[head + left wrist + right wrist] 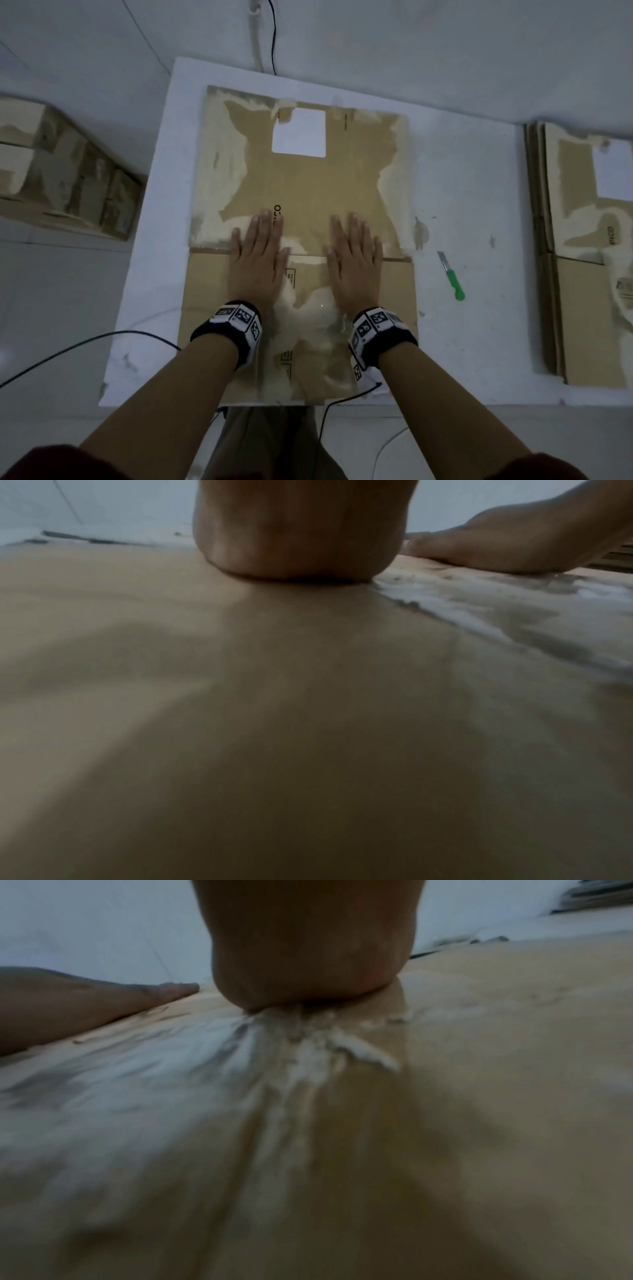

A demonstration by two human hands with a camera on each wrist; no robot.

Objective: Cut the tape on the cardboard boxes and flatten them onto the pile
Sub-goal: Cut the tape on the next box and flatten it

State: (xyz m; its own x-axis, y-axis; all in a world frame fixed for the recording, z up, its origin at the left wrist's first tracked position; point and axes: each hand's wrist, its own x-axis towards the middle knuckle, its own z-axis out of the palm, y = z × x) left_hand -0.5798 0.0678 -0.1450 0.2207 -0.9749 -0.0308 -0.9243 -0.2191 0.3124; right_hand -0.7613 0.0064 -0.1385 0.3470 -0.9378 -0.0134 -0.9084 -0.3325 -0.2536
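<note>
Cardboard (301, 192) lies collapsed under you on the white table (479, 192), and your left hand (257, 260) and right hand (354, 263) both press flat on it, fingers straight and gripping nothing, spread across the crease where the near flap meets the main panel. The wrist views show only the heels of your palms bearing down on the board.

The main risk, as I judge it, is spring-back: if you lift both hands together, the folded panels may rise again and the box will not sit flat on the pile (582, 257) at the far right of the table. Keep one hand on it while you take hold.

The surface is torn and patchy, with pale peeled areas and what looks like glossy tape near your wrists; a palm sliding over that could stick or tear more paper loose.

The knife (451, 278) lies just beside the box on your right, green handle toward you and blade pointing away. I cannot tell whether the blade is retracted, so dragging the board rightward toward the pile could sweep it off the table or bring it under your hand.

More boxes (68, 171) wait at the left.
</note>
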